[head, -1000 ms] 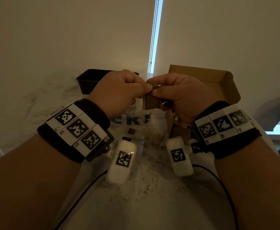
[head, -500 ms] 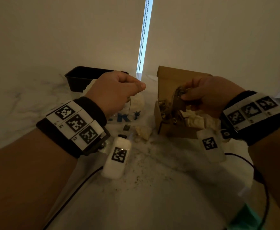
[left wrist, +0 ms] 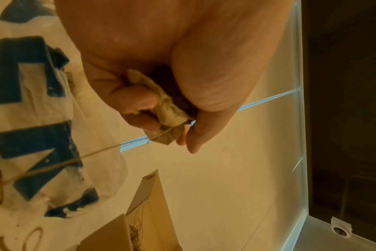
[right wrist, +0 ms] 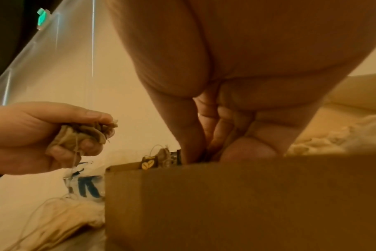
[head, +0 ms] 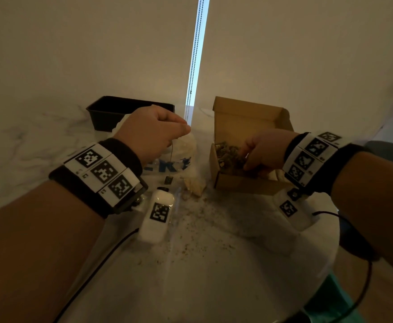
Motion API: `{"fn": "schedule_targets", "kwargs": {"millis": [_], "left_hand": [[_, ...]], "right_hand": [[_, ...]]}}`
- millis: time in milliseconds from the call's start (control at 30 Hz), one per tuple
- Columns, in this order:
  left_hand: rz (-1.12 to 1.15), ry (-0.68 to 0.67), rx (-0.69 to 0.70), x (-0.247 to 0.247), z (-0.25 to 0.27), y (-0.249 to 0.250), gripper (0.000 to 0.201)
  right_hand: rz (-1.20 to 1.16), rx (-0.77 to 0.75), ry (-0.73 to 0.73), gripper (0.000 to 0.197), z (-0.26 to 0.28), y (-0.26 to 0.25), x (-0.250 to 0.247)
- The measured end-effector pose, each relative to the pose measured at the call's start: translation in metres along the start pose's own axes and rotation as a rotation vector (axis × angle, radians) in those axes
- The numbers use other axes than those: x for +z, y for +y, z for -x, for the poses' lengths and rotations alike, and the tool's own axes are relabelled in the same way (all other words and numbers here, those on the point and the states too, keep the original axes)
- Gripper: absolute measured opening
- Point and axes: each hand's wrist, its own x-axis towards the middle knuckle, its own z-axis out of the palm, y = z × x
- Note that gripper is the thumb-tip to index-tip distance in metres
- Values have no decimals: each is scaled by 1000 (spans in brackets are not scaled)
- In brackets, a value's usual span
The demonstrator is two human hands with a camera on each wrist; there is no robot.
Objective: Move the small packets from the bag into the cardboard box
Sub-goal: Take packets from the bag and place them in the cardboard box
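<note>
A crumpled small packet (left wrist: 164, 110), a tan paper pouch with a thin string (head: 171, 157) trailing from it, is sitting bunched in the left hand (head: 152, 131) at the centre left of the head view, with the fingers (left wrist: 137, 101) curling round it and the thumb closing over the top; in the right wrist view the same packet (right wrist: 82, 135) is showing at the left edge, squeezed in that fist. The string is hanging down to a small dark tag (head: 168, 180), which is dangling in front of the plastic bag (head: 186, 148) with blue lettering, lying crumpled on the table (head: 214, 264) below the hand. More loose packets (head: 196, 186) are lying on the table just beside the bag, between it and the cardboard box (head: 242, 183). The box is standing open at centre right of the head view, its lid flap tilting back, and is holding a heap of dark packets (head: 228, 152) with tags. The right hand (head: 264, 150) is reaching down into the box, its fingers (right wrist: 195, 135) pointing downward and pressing close together behind the near wall; whether they are pinching anything cannot be told. A black tray (head: 111, 110) is standing at the upper left behind the left hand, and fine crumbs are scattering across the pale marbled tabletop in the lower middle of the frame.
</note>
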Motion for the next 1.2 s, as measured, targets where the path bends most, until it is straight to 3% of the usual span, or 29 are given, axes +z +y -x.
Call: {"fn": "schedule_targets", "kwargs": {"millis": [200, 367, 467, 600, 767, 967, 1100, 1200], "left_hand": [[53, -4, -25, -1, -2, 0, 15], [94, 22, -40, -4, -3, 1, 10], [74, 52, -44, -6, -4, 1, 8], [63, 75, -62, -10, -7, 0, 9], [80, 98, -91, -13, -10, -2, 10], [75, 83, -89, -13, -12, -3, 14], [82, 72, -85, -14, -13, -3, 16], [97, 79, -97, -14, -13, -2, 15]], "right_hand": [[59, -28, 81, 18, 4, -2, -6], [82, -270, 222, 8, 24, -25, -5], [66, -402, 43, 8, 38, -49, 13], [40, -401, -171, 12, 37, -69, 35], [248, -398, -247, 25, 34, -83, 48], [494, -377, -213, 28, 31, -91, 56], [225, -356, -248, 25, 24, -85, 47], [0, -432, -195, 18, 23, -80, 36]]}}
